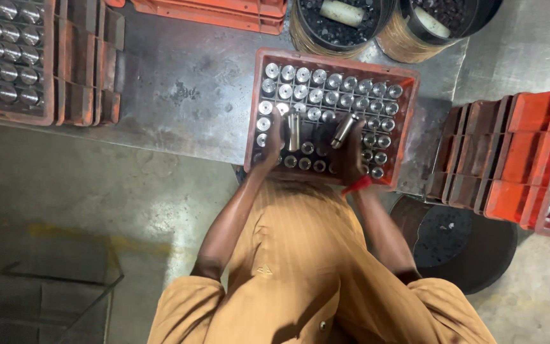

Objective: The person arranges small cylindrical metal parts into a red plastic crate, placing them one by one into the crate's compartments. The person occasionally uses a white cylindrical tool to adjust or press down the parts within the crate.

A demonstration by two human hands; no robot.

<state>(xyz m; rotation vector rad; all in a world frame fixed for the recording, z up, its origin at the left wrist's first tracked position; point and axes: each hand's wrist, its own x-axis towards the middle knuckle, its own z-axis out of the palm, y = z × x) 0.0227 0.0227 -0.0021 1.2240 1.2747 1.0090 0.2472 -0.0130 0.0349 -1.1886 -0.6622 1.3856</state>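
the scene is dim and warm-toned, lit mostly from above. glare sits on the polished tops of the upright steel cylinders in the red plastic grid crate and streaks the worn grey metal table. the grey concrete floor at lower left falls into murky shadow. edges bow slightly from a wide lens, and fine detail is soft and grainy throughout.

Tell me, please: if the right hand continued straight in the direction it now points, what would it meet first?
Probably the upright metal cylinders in the red crate. The right hand holds a tilted metal cylinder aimed at those rows; depth is uncertain.
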